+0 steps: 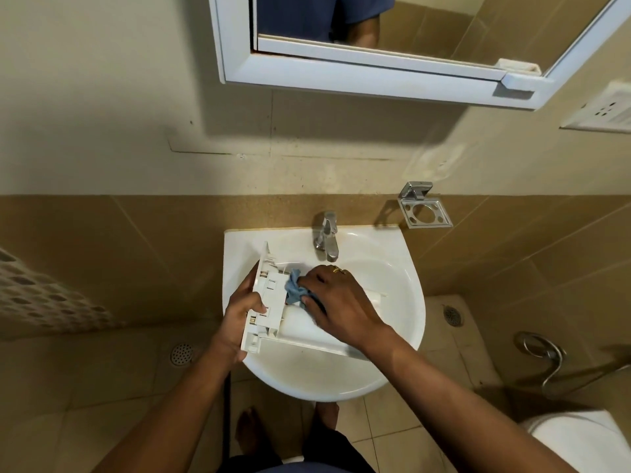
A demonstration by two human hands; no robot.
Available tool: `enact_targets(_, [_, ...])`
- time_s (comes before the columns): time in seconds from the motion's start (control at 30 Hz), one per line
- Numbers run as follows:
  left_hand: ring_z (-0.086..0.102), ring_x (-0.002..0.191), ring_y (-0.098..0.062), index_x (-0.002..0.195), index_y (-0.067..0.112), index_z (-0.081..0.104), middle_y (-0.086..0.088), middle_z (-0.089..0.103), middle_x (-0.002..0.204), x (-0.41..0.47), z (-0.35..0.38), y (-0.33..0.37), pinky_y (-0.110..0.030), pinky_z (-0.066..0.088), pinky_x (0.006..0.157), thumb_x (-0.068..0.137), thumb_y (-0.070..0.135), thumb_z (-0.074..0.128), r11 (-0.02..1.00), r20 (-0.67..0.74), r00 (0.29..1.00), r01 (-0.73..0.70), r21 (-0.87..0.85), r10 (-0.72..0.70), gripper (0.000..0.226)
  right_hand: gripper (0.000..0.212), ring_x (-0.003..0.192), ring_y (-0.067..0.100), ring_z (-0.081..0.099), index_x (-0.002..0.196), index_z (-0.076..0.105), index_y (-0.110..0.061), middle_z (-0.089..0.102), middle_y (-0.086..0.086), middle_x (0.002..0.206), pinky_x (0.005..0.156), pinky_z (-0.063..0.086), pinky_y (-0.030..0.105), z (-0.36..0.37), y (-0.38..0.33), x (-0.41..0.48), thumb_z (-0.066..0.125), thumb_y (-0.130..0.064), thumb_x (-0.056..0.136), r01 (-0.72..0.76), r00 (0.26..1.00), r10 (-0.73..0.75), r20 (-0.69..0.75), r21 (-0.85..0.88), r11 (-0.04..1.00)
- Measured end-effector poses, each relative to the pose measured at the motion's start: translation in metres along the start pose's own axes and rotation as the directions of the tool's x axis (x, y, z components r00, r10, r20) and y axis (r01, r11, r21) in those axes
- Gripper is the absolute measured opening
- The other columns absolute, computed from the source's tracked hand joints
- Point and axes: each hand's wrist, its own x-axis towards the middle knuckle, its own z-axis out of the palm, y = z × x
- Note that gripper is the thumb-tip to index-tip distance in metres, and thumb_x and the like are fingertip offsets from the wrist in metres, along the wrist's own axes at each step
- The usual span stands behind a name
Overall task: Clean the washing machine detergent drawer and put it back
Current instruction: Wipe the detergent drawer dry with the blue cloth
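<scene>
A small bathroom with tan wall tiles, and a white wall-hung sink [411, 288] under a white-framed mirror cabinet [345, 75]. A chrome tap [326, 237] stands at the back of the basin, and a chrome holder [425, 213] is fixed to the wall just right of it. The white detergent drawer [270, 303] is held over the left half of the bowl. Its front panel is at the left, near the basin's left rim, and its long body runs to the right across the bowl and passes under the right hand. The left hand [239, 320] grips the panel end from the outside. Its thumb is hooked over the edge onto the inner face, and the other fingers are wrapped behind, where I can't see them. That forearm comes up from the lower left, with the wrist bent a little inward. The right hand [338, 298] lies palm down over the drawer's compartments. Its fingers are curled and bunched round a crumpled blue cloth [293, 289], pressing it against the drawer just behind the panel, so the cloth sits between the fingertips and the plastic. A gold ring [338, 269] shows on one finger. The right forearm reaches in from the lower right, crossing the near rim of the basin. A round floor drain [183, 353] sits in the tiles to the left, and the white edge of a toilet [580, 438] shows at the lower right.
</scene>
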Motion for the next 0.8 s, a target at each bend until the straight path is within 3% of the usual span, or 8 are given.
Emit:
enact_targets(0.1, [0.066, 0.099, -0.033, 0.141, 0.02, 0.059, -0.015, 0.073, 0.115, 0.0, -0.003, -0.002, -0.037, 0.049, 0.076, 0.058, 0.006, 0.048, 1.0, -0.001, 1.0, 0.012, 0.023, -0.012, 0.085, 0.036, 0.093, 0.028, 0.057, 0.122, 0.072, -0.028, 0.063, 0.003, 0.107, 0.077, 0.05, 0.037, -0.013, 0.018, -0.012, 0.065, -0.02, 0.087, -0.025, 0.999, 0.027, 0.028, -0.076, 0.997])
enact_targets(0.3, [0.064, 0.112, -0.035, 0.146, 0.022, 0.056, -0.017, 0.069, 0.128, 0.004, -0.01, 0.002, -0.04, 0.051, 0.081, 0.06, 0.004, 0.047, 0.999, -0.015, 1.0, -0.012, 0.041, 0.013, 0.088, 0.032, 0.091, 0.031, 0.065, 0.115, 0.077, -0.024, 0.065, 0.003, 0.103, 0.07, 0.057, 0.037, -0.042, 0.065, -0.043, 0.076, -0.015, 0.084, -0.335, 0.941, 0.338, 0.018, -0.097, 0.937])
enact_targets(0.4, [0.065, 0.115, -0.033, 0.146, 0.028, 0.056, -0.012, 0.068, 0.135, 0.006, 0.0, -0.002, -0.039, 0.051, 0.082, 0.061, 0.005, 0.048, 0.999, -0.001, 1.0, -0.002, 0.052, 0.002, 0.089, 0.029, 0.084, 0.031, 0.065, 0.107, 0.076, -0.023, 0.069, 0.005, 0.095, 0.074, 0.054, 0.039, -0.021, 0.038, -0.022, 0.078, -0.02, 0.078, -0.3, 0.953, 0.301, -0.041, 0.018, 0.954])
enact_targets(0.53, [0.069, 0.103, -0.03, 0.141, 0.025, 0.059, -0.009, 0.074, 0.122, 0.005, 0.013, -0.004, -0.036, 0.054, 0.076, 0.059, 0.007, 0.048, 0.999, 0.009, 1.0, 0.0, 0.038, 0.0, 0.085, 0.021, 0.09, 0.032, 0.063, 0.102, 0.072, -0.017, 0.071, 0.005, 0.098, 0.076, 0.052, 0.04, 0.007, -0.007, 0.008, 0.072, -0.013, 0.081, -0.263, 0.954, 0.277, -0.113, 0.125, 0.957])
enact_targets(0.67, [0.069, 0.103, -0.03, 0.141, 0.022, 0.058, -0.014, 0.072, 0.123, 0.005, -0.005, 0.007, -0.036, 0.054, 0.078, 0.058, 0.004, 0.047, 1.0, -0.004, 1.0, -0.023, 0.016, 0.023, 0.086, 0.034, 0.098, 0.021, 0.063, 0.116, 0.074, -0.023, 0.071, -0.002, 0.11, 0.086, 0.05, 0.034, -0.012, 0.029, -0.004, 0.074, -0.011, 0.084, -0.034, 0.999, 0.037, -0.017, 0.147, 0.989])
enact_targets(0.8, [0.068, 0.102, -0.023, 0.144, 0.023, 0.058, -0.011, 0.071, 0.123, 0.004, -0.014, 0.013, -0.034, 0.053, 0.076, 0.059, 0.001, 0.045, 0.998, -0.005, 0.999, -0.053, 0.018, 0.053, 0.089, 0.035, 0.097, 0.025, 0.064, 0.112, 0.075, -0.029, 0.071, -0.004, 0.107, 0.085, 0.054, 0.043, -0.035, 0.074, -0.027, 0.08, -0.015, 0.081, -0.189, 0.98, 0.183, 0.073, 0.086, 0.978])
